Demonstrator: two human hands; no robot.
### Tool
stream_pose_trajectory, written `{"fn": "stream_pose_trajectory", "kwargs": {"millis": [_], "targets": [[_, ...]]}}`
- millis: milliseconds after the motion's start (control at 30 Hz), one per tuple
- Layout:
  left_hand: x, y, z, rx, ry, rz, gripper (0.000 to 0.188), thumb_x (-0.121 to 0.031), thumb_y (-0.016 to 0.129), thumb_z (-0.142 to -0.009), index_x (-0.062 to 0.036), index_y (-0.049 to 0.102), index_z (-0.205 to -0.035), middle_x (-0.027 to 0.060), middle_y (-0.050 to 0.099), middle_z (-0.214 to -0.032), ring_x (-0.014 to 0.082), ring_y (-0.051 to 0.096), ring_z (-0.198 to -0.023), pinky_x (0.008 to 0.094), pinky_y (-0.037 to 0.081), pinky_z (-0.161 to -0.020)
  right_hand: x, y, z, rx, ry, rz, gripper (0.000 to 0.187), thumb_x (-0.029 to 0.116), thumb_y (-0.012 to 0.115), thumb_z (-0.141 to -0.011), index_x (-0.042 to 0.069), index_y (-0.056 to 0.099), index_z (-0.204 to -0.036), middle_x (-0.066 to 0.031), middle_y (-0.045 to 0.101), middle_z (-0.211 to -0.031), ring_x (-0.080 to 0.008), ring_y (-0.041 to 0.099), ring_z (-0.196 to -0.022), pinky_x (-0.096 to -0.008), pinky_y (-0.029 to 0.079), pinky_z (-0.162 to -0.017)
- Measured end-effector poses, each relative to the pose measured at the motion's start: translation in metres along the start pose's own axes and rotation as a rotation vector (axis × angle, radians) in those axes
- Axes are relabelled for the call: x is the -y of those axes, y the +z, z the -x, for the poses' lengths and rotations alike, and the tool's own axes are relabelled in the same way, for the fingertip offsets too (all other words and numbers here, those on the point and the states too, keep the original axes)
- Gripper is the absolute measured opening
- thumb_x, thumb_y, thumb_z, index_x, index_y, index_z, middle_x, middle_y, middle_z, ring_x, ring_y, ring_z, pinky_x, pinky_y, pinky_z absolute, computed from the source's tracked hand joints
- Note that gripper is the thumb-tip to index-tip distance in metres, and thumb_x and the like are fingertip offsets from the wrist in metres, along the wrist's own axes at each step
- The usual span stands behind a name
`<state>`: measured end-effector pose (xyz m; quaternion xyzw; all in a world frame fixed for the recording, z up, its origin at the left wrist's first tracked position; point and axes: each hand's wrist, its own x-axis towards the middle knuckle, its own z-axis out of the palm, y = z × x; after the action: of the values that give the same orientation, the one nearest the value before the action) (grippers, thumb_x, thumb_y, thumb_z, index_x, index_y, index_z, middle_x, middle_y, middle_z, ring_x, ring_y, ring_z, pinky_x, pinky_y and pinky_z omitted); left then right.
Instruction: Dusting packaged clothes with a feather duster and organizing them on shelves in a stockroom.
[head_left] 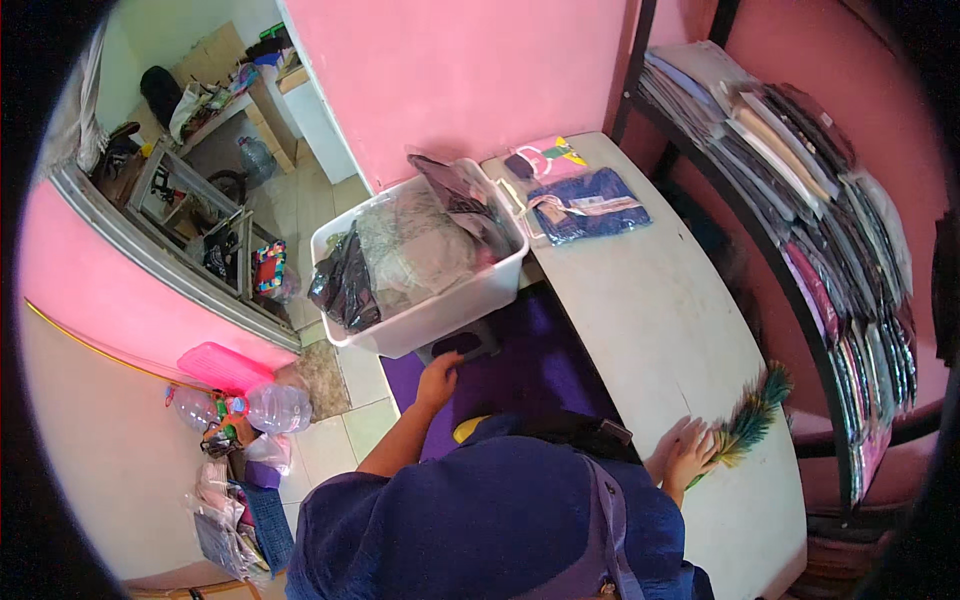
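Observation:
My right hand (689,454) rests on the white table (655,320), its fingers round the handle end of a green and yellow feather duster (752,418). The duster's fluffy head points away to the right, toward the table's edge. Lower and to the left, my left hand (440,379) hangs over the purple mat (530,365) with nothing seen in it and its fingers loosely apart. Just beyond that hand stands a white plastic bin (455,312) full of clothes in clear bags (415,240). A dark grey stool (482,338) shows partly under the bin.
Two bagged garments, a dark blue one (590,212) and a pink one (548,157), lie at the table's far end. A black-framed shelf (790,290) holds stacks of packed clothes on the right. Plastic bottles (278,408) and a blue basket (265,525) stand left.

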<state>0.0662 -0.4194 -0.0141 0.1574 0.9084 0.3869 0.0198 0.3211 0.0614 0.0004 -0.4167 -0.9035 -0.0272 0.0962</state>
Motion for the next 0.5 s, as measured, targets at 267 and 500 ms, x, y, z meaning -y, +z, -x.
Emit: {"fn": "stream_pose_trajectory", "kwargs": {"millis": [267,500], "targets": [[0.001,-0.102,-0.115,-0.509,0.077,-0.012,0.032,0.001,0.055,-0.08,-0.0077,0.061,-0.11,0.0143,0.063,-0.108,0.0287,0.059,-0.103,0.0367,0.046,-0.088,0.061,0.031,0.029,-0.062,-0.18,-0.313,0.049,0.03,0.048,-0.087,0.014,0.046,-0.133,-0.0222,0.034,-0.141,-0.0458,0.029,-0.129,-0.0616,0.026,-0.099],[0.048,-0.148,-0.125,0.033,0.117,0.018,0.019,-0.008,0.059,-0.082,-0.0048,0.064,-0.099,0.0131,0.065,-0.089,0.0305,0.062,-0.084,0.0388,0.049,-0.076,0.128,0.022,0.021,0.148,0.142,-0.018,0.065,0.053,0.046,-0.089,0.026,0.027,-0.145,-0.0243,0.017,-0.149,-0.0444,0.015,-0.136,-0.0678,0.018,-0.1]]}}
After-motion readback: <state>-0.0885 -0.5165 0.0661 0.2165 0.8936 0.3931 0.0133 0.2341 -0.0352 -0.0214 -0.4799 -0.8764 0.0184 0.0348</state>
